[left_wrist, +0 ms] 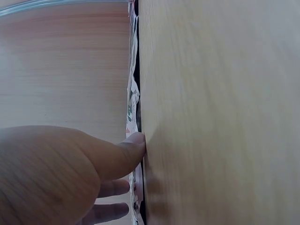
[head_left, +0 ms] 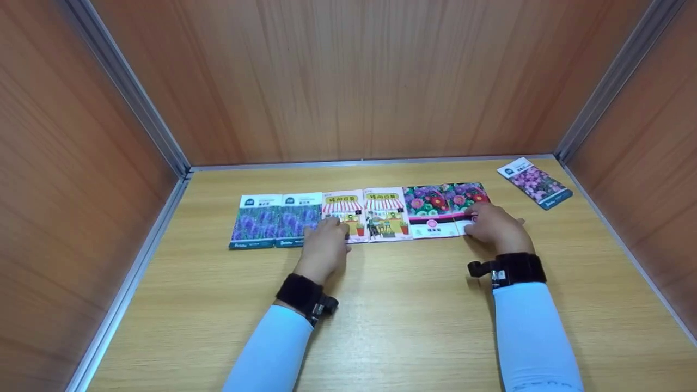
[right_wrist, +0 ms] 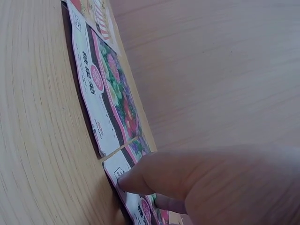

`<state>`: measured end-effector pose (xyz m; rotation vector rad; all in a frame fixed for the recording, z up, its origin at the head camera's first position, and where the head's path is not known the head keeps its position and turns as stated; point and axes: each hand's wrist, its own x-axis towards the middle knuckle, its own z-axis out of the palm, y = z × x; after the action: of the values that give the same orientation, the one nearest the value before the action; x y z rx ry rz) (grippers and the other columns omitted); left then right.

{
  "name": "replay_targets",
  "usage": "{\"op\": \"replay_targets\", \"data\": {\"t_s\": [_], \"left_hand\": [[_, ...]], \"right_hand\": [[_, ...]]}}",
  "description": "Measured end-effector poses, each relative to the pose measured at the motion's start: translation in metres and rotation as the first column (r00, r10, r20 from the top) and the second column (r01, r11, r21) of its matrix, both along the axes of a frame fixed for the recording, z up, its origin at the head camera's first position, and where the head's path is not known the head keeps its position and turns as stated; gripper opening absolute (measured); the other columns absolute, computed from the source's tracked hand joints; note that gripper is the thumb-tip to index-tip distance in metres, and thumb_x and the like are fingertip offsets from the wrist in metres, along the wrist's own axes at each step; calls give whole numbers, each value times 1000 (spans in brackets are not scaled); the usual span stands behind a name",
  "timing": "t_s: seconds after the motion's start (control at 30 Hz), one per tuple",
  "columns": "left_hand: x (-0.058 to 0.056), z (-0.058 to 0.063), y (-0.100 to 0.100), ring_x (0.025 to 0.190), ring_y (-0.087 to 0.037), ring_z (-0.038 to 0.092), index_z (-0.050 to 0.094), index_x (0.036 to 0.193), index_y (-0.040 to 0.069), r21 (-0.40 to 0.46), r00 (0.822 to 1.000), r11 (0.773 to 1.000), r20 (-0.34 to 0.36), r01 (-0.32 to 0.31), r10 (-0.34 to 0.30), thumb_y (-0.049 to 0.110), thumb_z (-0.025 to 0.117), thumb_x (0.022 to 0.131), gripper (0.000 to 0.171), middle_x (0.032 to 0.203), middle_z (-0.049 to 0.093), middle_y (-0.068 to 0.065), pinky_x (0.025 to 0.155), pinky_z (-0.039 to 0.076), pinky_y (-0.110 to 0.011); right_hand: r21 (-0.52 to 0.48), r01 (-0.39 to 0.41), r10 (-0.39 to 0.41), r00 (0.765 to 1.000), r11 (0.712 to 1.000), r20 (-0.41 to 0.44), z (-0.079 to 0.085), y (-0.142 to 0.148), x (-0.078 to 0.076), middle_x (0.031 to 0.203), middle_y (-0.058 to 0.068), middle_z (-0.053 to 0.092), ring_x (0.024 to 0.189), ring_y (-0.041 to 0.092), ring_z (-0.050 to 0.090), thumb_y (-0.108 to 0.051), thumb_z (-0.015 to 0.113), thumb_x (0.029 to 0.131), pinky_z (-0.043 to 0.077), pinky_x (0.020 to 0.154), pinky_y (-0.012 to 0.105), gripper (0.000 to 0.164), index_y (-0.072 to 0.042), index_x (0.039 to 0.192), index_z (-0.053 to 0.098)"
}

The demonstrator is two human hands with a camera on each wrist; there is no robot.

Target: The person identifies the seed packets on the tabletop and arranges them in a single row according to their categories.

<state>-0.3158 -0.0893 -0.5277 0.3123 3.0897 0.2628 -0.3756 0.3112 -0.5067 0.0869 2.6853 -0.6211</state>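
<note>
Six seed packets lie side by side in a row. Two at the left show purple flower spikes [head_left: 254, 222], two pink ones in the middle have a striped awning [head_left: 387, 214], and two at the right show mixed red and purple blooms [head_left: 430, 209]. My left hand [head_left: 325, 247] rests on the left pink packet, its thumb [left_wrist: 133, 145] at the row's near edge and its fingers reaching over. On the rightmost packet [right_wrist: 123, 171], my right hand [head_left: 498, 227] touches the printed face, thumb near a lower corner, and covers much of it.
A single packet with pink flowers [head_left: 536, 182] lies slanted at the back right, apart from the row. Wood-grain panels with metal edging [head_left: 359, 162] enclose the tabletop [head_left: 392, 326] at the back and both sides.
</note>
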Motion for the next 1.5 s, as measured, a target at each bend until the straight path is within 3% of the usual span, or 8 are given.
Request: {"op": "replay_targets", "data": {"t_s": [0.3, 0.53, 0.7, 0.9, 1.2, 1.5], "left_hand": [[0, 0, 0, 144, -34, 62, 77, 139, 16, -2, 1000, 1000, -8, 7, -7, 33, 83, 105, 38, 154, 67, -11, 117, 51, -67], [-1, 0, -1, 139, -33, 63, 78, 136, 17, 6, 1000, 1000, -10, 8, -8, 32, 83, 105, 35, 145, 70, -10, 114, 53, -65], [-2, 1, -2, 139, -34, 63, 77, 140, 16, 9, 1000, 1000, -6, -6, 6, 33, 83, 105, 40, 147, 69, -11, 113, 53, -64], [0, 2, -2, 146, -35, 59, 75, 144, 15, 16, 1000, 1000, 2, -13, 13, 34, 82, 106, 43, 155, 66, -12, 119, 51, -67], [-1, 3, 1, 147, -35, 59, 75, 145, 14, 42, 1000, 999, 10, -21, 21, 35, 84, 104, 47, 155, 65, -13, 122, 48, -68], [-2, -3, -3, 146, -35, 60, 74, 147, 14, 55, 1000, 998, 9, -22, 22, 33, 84, 105, 47, 155, 66, -12, 120, 50, -70]], "right_hand": [[-6, -9, 9, 1000, 1000, 13, 1, 0, 1, 176, 30, 44, 167, 60, 30, -29, 68, 110, -8, 112, 103, 64, -7, 168, 51], [-38, -17, 17, 1000, 999, 19, 6, 1, 1, 173, 29, 49, 154, 53, 46, -26, 69, 110, 22, 128, 90, 61, -7, 166, 53], [-49, 17, -16, 1000, 999, 19, 10, 1, -1, 177, 30, 41, 163, 57, 37, -28, 67, 112, 18, 130, 89, 64, -6, 169, 48], [-38, 49, -51, 998, 998, -44, 12, 8, -4, 181, 33, 33, 168, 59, 29, -46, 61, 117, 26, 134, 80, 77, -4, 176, 36], [3, 159, -157, 976, 987, -154, 9, 60, -17, 172, 36, 44, 157, 62, 42, -54, 49, 119, 39, 127, 78, 74, 0, 169, 44], [87, 228, -210, 961, 970, -182, 1, 112, -27, 174, 44, 30, 159, 67, 32, -50, 51, 119, 31, 130, 82, 79, 6, 172, 35]]}}
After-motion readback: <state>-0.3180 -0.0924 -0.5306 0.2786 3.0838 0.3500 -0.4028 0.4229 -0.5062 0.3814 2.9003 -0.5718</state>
